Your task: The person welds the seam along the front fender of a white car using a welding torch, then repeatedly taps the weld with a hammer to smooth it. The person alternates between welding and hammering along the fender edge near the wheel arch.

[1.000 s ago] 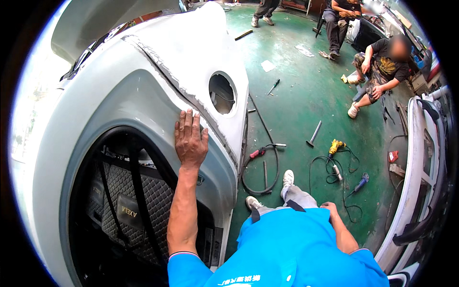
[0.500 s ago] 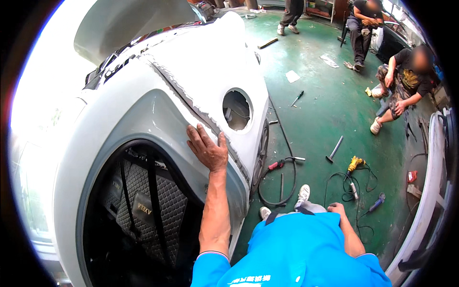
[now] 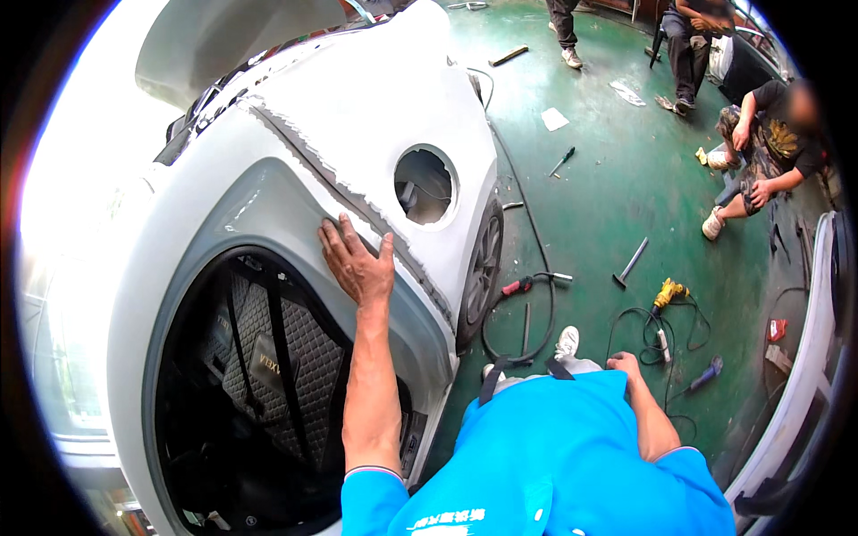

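My left hand (image 3: 360, 268) lies spread on the grey metal of a car's rear side panel (image 3: 295, 205), above the open door frame. Its fingertips are just short of a rough seam (image 3: 335, 179) with ragged white edges, which runs between the grey metal and the white rear fender (image 3: 384, 107). A round fuel-filler opening (image 3: 425, 186) sits in that fender, beyond the hand. At my right hip is my right hand (image 3: 626, 364); its fingers are mostly hidden, and no object shows in it. The quilted seat back (image 3: 281, 371) shows inside the doorway.
On the green floor (image 3: 572, 223) lie a hammer (image 3: 631, 263), a yellow power tool (image 3: 670, 292) with cables, a blue grinder (image 3: 706, 375) and a red-handled torch (image 3: 518, 286) on a black hose. A seated person (image 3: 769, 152) and others are at the far right.
The view has shifted, so the car and my left hand sit further left in it, the hand still flat on the panel. The standing person at the back has stepped.
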Tool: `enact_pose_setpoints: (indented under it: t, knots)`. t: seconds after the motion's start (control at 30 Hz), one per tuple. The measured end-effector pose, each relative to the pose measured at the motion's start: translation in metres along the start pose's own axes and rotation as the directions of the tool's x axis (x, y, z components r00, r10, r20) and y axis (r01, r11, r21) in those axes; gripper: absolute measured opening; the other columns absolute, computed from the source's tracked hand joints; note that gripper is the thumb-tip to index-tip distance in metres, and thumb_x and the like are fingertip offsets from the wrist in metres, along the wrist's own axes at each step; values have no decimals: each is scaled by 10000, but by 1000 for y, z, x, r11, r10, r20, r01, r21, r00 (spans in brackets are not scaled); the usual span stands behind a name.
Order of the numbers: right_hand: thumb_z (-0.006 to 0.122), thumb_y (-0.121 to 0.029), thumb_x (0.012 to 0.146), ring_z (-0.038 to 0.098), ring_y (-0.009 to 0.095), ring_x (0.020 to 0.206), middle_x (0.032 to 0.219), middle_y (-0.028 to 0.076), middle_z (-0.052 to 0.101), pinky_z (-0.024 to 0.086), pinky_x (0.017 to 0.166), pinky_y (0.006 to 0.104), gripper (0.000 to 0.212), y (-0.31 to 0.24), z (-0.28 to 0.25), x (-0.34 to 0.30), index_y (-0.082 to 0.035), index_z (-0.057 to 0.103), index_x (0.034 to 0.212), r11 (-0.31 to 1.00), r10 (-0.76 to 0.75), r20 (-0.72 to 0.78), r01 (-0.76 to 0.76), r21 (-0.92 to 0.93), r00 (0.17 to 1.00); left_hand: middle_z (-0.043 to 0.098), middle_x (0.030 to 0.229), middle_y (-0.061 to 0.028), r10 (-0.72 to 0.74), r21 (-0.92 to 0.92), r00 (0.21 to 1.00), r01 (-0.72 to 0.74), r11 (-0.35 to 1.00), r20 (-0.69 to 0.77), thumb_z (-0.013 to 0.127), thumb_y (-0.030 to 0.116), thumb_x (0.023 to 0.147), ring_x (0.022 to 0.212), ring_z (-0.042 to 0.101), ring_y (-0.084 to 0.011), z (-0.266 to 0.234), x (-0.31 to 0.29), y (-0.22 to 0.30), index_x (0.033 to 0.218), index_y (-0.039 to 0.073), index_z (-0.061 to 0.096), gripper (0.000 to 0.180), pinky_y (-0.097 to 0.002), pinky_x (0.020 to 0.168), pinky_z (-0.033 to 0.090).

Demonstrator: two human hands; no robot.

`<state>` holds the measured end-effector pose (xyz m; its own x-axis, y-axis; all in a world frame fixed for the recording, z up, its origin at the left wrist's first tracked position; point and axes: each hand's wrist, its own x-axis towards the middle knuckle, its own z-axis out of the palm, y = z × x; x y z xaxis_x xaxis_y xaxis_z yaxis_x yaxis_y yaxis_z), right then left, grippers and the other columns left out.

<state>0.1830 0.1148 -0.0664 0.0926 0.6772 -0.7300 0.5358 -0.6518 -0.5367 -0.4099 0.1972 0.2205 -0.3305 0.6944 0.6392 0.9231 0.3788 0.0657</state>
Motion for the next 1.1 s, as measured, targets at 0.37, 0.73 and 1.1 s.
enact_pose_setpoints:
  t: [0.37, 0.73, 1.1]
  knots:
    - [723, -97, 801, 723, 226, 765, 908, 172, 752, 588, 698, 364, 345, -7, 3, -12, 78, 721, 1098, 999, -16, 23, 14, 45, 1000, 295, 1609, -249, -8, -82, 1000, 7, 997, -12, 843, 420, 772, 1495, 268, -442, 9, -3, -11, 1572, 45, 312, 1031, -555, 1213, 276]
    - [753, -153, 791, 730, 259, 898, 976, 197, 759, 581, 799, 372, 377, 31, 15, -32, 74, 731, 1091, 999, -15, 4, 15, -51, 1000, 280, 1632, -233, -59, -121, 998, 56, 991, -27, 845, 410, 745, 1525, 243, -413, 12, -15, -3, 1586, 13, 246, 1106, -560, 1215, 255]
    - [742, -95, 803, 736, 240, 800, 934, 184, 760, 593, 715, 373, 325, 8, 22, -39, 67, 731, 1085, 1000, 8, -54, -7, 18, 999, 238, 1635, -262, -42, -124, 999, 38, 992, -30, 803, 413, 795, 1524, 207, -441, 14, -14, -11, 1601, 2, 177, 1101, -571, 1219, 213]
